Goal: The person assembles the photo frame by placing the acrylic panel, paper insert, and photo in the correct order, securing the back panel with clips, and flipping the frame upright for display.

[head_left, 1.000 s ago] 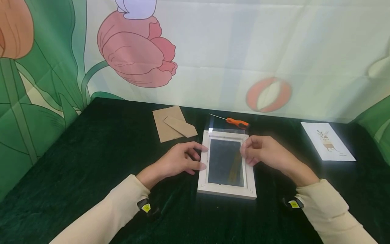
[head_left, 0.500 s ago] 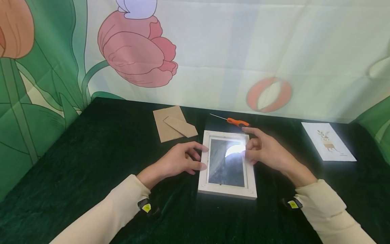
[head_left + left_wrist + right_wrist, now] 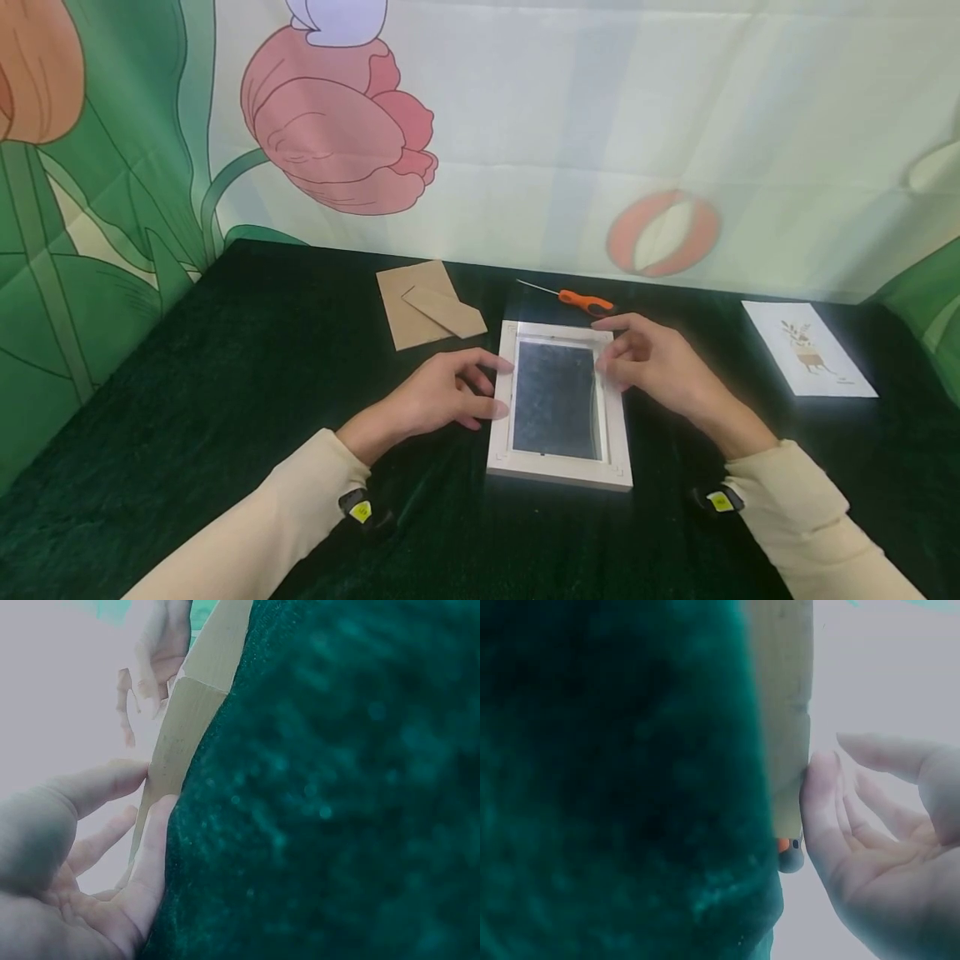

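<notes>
A white picture frame (image 3: 558, 478) lies on the dark green cloth, inner ledge upward. My left hand (image 3: 442, 390) holds its left edge; in the left wrist view the thumb is on the frame's upper edge and a finger lies along its side. At the right side, my right hand (image 3: 660, 367) pinches the edge of a clear sheet (image 3: 558, 400), which lies over the frame opening and is hard to see. In the right wrist view, one fingertip is close to the frame's pale wooden side (image 3: 784, 712), and the sheet cannot be made out.
Behind the frame lies a screwdriver (image 3: 585, 302) with an orange handle. A brown backing board (image 3: 408, 321) with a stand flap lies to the back left. Far right is a white card (image 3: 808, 348) with a printed picture. A printed curtain (image 3: 525, 150) hangs behind the table.
The clear sheet has shifted toward me, reaching less far past the frame's top edge; a bright reflection came and went. My right fingers have shifted slightly. The left hand stays put.
</notes>
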`<state>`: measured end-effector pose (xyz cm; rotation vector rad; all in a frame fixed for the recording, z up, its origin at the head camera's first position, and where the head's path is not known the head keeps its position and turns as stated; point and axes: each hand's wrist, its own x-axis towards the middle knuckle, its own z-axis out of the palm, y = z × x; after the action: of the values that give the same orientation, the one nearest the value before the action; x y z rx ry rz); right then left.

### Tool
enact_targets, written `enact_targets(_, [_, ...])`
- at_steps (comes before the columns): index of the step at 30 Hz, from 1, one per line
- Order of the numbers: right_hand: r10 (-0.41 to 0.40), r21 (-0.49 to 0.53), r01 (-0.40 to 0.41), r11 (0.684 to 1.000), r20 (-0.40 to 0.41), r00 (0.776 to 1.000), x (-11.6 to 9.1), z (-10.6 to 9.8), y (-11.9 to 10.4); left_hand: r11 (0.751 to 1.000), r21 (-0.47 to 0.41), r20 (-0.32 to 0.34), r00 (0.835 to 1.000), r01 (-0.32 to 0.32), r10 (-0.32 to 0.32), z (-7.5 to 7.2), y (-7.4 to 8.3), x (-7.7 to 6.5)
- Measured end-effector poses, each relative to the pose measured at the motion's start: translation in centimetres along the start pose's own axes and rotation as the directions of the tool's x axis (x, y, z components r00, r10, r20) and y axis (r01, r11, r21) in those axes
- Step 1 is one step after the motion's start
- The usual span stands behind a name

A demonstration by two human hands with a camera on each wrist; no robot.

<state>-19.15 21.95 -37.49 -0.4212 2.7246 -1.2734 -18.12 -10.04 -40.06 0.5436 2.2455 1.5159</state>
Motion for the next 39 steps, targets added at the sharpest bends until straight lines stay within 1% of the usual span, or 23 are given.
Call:
enact_targets(7, [0.02, -0.009, -0.021, 1.0, -0.055, 0.998, 0.16, 0.53, -0.03, 1.0, 0.006, -0.004, 1.0, 0.0, 0.0, 0.02, -0.08, -0.02])
enact_targets(13, [0.046, -0.002, -0.047, 0.999, -0.076, 0.996, 0.33, 0.87, 0.23, 1.0, 0.003, -0.004, 1.0, 0.006, -0.006, 0.08, -0.05, -0.07])
enact_targets(27, [0.062, -0.01, -0.063, 0.998, -0.085, 0.994, 0.42, 0.99, 0.21, 1.0, 0.006, -0.004, 1.0, 0.008, -0.008, 0.03, -0.11, -0.01])
enact_targets(39, [0.044, -0.03, -0.047, 0.998, -0.1, 0.994, 0.34, 0.99, 0.19, 1.0, 0.007, 0.011, 1.0, 0.001, -0.001, -0.08, 0.02, 0.0])
